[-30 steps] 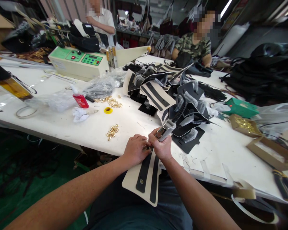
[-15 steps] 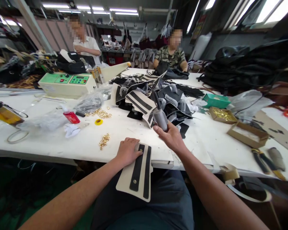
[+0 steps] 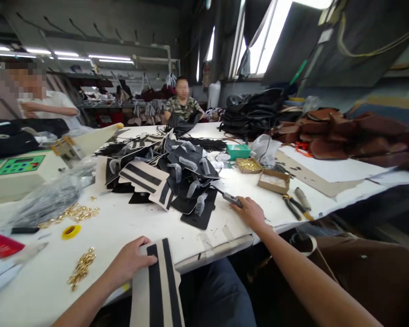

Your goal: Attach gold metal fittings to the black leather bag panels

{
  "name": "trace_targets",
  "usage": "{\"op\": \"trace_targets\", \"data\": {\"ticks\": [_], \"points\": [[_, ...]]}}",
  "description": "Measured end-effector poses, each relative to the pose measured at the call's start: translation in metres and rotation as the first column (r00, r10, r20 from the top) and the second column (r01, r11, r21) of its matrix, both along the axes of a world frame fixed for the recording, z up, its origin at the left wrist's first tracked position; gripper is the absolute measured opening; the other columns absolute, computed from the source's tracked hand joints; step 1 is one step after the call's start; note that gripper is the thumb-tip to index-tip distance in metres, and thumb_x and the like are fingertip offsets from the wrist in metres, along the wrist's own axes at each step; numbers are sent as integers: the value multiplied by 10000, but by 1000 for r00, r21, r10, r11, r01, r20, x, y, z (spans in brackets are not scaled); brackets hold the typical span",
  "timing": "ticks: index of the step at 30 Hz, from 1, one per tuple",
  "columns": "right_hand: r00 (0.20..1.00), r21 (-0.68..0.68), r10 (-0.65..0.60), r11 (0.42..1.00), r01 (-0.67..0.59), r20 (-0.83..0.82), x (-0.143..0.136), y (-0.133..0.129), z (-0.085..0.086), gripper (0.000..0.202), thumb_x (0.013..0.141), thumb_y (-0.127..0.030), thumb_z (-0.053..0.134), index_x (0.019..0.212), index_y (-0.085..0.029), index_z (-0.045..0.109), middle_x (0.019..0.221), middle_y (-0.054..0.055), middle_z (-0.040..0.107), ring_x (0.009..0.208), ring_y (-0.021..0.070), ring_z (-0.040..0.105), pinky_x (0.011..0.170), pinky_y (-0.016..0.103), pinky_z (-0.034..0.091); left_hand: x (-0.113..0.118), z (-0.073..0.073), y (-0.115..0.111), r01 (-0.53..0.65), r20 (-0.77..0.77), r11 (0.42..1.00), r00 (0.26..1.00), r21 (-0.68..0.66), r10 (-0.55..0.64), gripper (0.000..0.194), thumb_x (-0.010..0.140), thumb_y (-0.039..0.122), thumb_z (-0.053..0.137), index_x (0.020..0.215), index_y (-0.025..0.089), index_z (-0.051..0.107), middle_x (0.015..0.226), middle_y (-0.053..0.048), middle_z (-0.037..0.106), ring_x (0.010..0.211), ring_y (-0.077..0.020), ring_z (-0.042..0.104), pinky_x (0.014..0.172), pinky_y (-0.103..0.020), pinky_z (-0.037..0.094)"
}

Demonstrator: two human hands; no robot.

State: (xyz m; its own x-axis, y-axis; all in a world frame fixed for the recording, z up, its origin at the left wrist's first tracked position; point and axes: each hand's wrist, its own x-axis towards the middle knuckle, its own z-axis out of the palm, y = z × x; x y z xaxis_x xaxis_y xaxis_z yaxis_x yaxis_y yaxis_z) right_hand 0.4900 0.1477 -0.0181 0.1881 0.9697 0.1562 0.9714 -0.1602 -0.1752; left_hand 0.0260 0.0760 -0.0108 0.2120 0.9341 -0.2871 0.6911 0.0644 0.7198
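Right here, the left hand (image 3: 133,258) pinches a black-striped beige panel (image 3: 161,286) at the front edge of the white table (image 3: 121,222). Gold-coloured metal fittings (image 3: 82,268) lie nearby. Well apart, the right hand (image 3: 250,212) touches a grey handheld tool (image 3: 232,200) (gripped or not, I can't tell). Beyond sit heaped panels (image 3: 145,176), then a camouflage-clad person (image 3: 182,107).

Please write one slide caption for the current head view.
Left hand holding a beige panel with black strips, right hand touching a grey handheld tool, at a white worktable.
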Motion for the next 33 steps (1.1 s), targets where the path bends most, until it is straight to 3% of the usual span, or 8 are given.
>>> {"op": "trace_targets", "data": {"ticks": [6,10,12,14,18,21,28,33], "points": [[1000,176,9,984,-5,-22,-3,-10,-1,508,983,-414,648,1443,-205,596,1380,170,634,1280,349,535,1037,465,416,0,-4,-7,-51,199,988,977,-145,80,483,684,592,810,931,202,666,814,-12,773,797,-311,736,707,-350,537],[906,431,275,895,-119,-322,-47,-52,-2,355,977,-374,627,1280,-200,686,1230,146,694,1159,316,615,1032,464,480,9,7,-15,-139,263,962,944,-235,200,513,723,545,846,1032,199,630,889,-23,787,820,-294,753,722,-350,563],[732,398,392,900,-179,-557,-83,-85,-3,339,970,-409,649,1242,-212,697,1128,111,711,1023,274,657,944,425,537,17,14,-16,-159,349,947,902,-279,254,527,719,510,872,1054,199,609,898,-26,786,816,-283,757,726,-349,579],[511,281,370,928,-244,-776,-120,-120,-2,422,937,-427,703,1294,-203,678,1112,94,712,960,244,667,884,386,560,25,21,-15,-156,433,943,858,-294,277,531,721,482,887,1065,195,602,896,-32,784,810,-269,756,735,-344,589],[69,95,137,899,-427,-988,-171,-167,-4,453,895,-500,758,1241,-210,720,1085,58,743,938,236,685,812,321,559,41,32,-17,-176,522,943,796,-283,306,557,729,506,895,1092,197,606,882,-27,772,773,-239,733,707,-327,597],[-136,17,-51,890,-456,-989,-180,-177,-11,490,850,-608,777,1104,-189,761,917,29,740,732,175,651,655,253,509,45,29,-17,-199,545,937,770,-288,332,633,699,546,908,1137,209,600,881,-21,770,737,-245,724,660,-334,600],[-157,-76,-138,934,-348,-978,-165,-183,7,478,747,-604,866,940,-176,776,767,0,711,596,126,600,558,210,454,45,10,-16,-294,468,955,839,-39,278,729,681,658,865,1229,226,656,1039,-38,780,935,-279,738,780,-351,624],[-215,-28,-43,997,-74,-976,-140,-179,28,475,805,-582,842,1020,-168,753,837,36,764,683,187,700,616,264,558,57,5,-16,-312,488,950,832,16,265,764,678,694,831,1229,191,664,1082,-87,759,811,-259,729,616,-341,607]]}}
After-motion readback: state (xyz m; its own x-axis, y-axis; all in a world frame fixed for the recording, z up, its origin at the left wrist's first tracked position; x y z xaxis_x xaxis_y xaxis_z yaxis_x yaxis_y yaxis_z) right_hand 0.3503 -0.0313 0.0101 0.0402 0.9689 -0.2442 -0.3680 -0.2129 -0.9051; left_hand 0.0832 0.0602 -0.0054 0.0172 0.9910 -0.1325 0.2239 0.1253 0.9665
